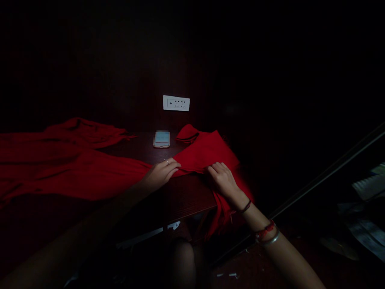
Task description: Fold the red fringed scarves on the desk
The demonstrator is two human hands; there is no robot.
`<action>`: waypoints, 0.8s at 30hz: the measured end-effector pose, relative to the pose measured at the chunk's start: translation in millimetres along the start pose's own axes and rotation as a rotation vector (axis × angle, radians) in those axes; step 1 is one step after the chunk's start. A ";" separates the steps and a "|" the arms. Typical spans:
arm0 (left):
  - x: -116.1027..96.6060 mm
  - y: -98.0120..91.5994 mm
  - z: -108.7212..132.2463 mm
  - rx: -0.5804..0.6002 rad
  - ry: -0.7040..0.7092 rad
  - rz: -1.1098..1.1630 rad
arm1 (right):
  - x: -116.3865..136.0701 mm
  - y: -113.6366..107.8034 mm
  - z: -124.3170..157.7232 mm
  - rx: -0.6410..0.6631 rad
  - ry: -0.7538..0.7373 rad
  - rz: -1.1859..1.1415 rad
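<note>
Red cloth (207, 150), one, fringed in places: spread across a dark tabletop (180, 196) from the left edge of the frame to right of centre, a part hanging over the table's end; left hand (161, 173), ringed, at frame centre: fingers pinching the cloth's near edge; right hand (223, 180), right of centre: fingers curled and gripping the same edge; bracelets (266, 232), on the right forearm, lower right; phone (161, 139), screen lit, on the tabletop beyond the left hand; white socket panel (176, 103), upper centre
</note>
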State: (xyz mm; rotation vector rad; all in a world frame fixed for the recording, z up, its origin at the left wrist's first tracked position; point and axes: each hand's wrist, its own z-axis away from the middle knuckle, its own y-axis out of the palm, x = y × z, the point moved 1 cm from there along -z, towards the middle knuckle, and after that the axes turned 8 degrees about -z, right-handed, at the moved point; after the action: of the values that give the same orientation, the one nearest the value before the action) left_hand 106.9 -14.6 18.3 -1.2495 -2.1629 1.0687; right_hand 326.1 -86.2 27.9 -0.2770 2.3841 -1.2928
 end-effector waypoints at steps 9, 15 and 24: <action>-9.0 -2.6 0.6 0.319 0.078 -0.259 | -12.8 -11.1 5.6 0.031 -0.103 -0.059; -17.6 -3.4 5.2 0.386 0.196 -0.275 | -10.4 -6.0 15.1 0.024 -0.087 -0.097; -35.1 -4.1 11.9 0.417 0.373 -0.237 | -11.0 -6.3 23.5 0.164 -0.174 -0.098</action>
State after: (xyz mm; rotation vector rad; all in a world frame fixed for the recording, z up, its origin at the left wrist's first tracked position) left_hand 114.4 -50.9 14.8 -0.8909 -1.6516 1.0230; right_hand 346.3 -103.4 24.6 -0.4428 2.1295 -1.4362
